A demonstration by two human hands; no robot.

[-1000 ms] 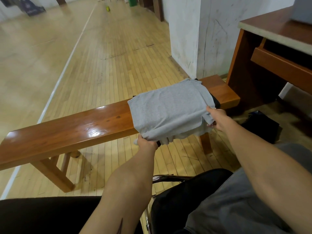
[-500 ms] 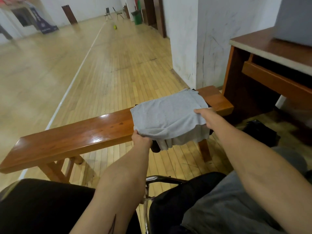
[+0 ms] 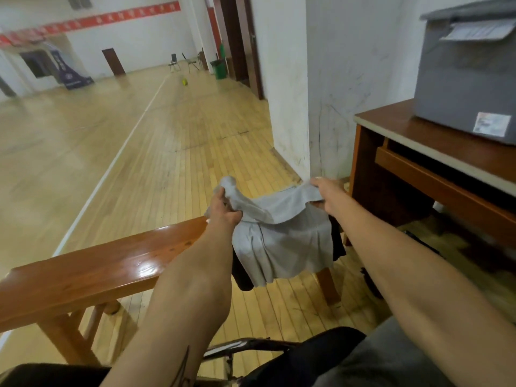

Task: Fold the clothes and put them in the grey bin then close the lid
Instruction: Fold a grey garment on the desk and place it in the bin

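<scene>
**Grey garment held over the bench's right end**

The wooden bench (image 3: 97, 269) runs in from the left. Above its right end, the left hand (image 3: 223, 210) grips a bunched corner of the grey garment (image 3: 282, 236), fingers curled round the cloth. The garment sags between both hands, and a dark garment (image 3: 243, 277) shows beneath it at the bench's front edge. The right hand (image 3: 328, 195) pinches the opposite edge. Further right, the grey bin (image 3: 463, 79) stands on the desk (image 3: 405, 129) near its front edge, with its lid (image 3: 469, 9) across the top
</scene>
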